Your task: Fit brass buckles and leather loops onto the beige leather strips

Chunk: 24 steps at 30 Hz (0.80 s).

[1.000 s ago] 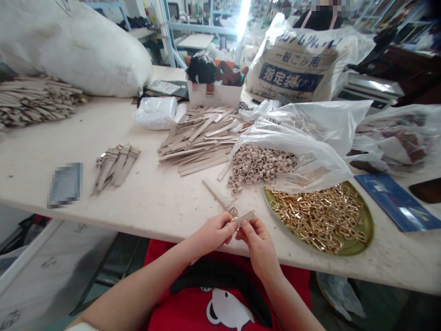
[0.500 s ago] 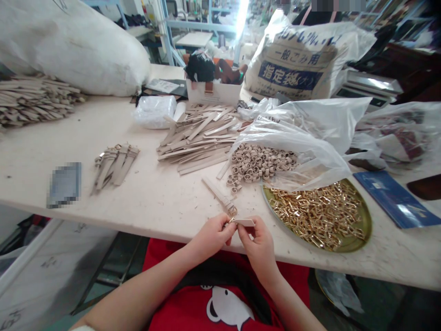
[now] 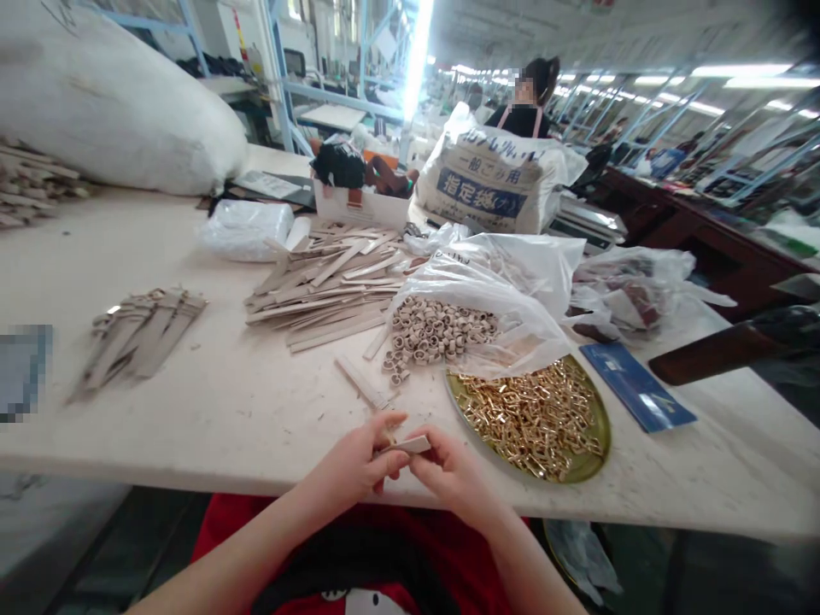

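At the near table edge my left hand (image 3: 359, 461) and my right hand (image 3: 448, 470) pinch the two ends of a short beige strap piece (image 3: 410, 445). Both hands have their fingers closed on it. A longer beige strap (image 3: 360, 382) lies on the table just beyond my left hand. A round brass tray (image 3: 586, 465) full of gold buckles (image 3: 529, 416) sits to the right of my right hand. Behind it a clear plastic bag (image 3: 512, 329) spills beige strap loops (image 3: 436, 329).
A loose heap of beige straps (image 3: 326, 282) lies mid-table and a small finished bundle (image 3: 137, 333) to the left. A big white sack (image 3: 115, 102), a printed bag (image 3: 493, 184), a white box (image 3: 359, 205) and a blue booklet (image 3: 634, 389) stand around. A person works beyond the bags.
My view has lifted and swung right, so the workshop behind shows. My hands stay together on the strap piece, which now lies level between my fingers.
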Tool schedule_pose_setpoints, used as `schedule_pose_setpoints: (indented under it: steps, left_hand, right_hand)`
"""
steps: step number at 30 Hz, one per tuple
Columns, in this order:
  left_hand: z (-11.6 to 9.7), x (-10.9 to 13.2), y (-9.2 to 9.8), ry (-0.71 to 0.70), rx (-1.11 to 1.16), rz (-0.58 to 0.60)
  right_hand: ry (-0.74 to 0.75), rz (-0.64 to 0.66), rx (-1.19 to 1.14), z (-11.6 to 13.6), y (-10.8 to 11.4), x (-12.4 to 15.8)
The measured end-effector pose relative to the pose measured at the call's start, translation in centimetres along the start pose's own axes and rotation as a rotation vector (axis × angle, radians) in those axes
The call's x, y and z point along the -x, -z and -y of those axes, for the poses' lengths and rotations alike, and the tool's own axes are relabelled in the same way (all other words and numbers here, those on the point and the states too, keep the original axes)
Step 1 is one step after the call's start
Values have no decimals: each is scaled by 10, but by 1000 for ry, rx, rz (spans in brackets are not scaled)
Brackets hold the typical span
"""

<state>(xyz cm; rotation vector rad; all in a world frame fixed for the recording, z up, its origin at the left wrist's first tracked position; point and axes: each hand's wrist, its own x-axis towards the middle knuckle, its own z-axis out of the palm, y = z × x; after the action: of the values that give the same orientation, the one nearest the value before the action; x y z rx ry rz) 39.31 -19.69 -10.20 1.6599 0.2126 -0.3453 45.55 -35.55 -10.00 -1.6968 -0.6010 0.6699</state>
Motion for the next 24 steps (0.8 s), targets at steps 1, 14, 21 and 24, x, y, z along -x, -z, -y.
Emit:
schedule_pose_setpoints:
  steps: [1, 14, 21, 24]
  left_hand:
    - [-2, 1, 0, -3, -38, 10]
    - [5, -2, 4, 17, -15, -180]
    - [-6, -8, 12, -43, 25, -256]
    - [-9, -12, 13, -64, 59, -298]
  right_hand:
    - [1, -32, 21, -1, 10, -8]
    - [132, -386, 824, -18, 41, -124]
    - [107, -424, 517, -21, 49, -102]
    - [40, -348, 189, -14, 35, -83]
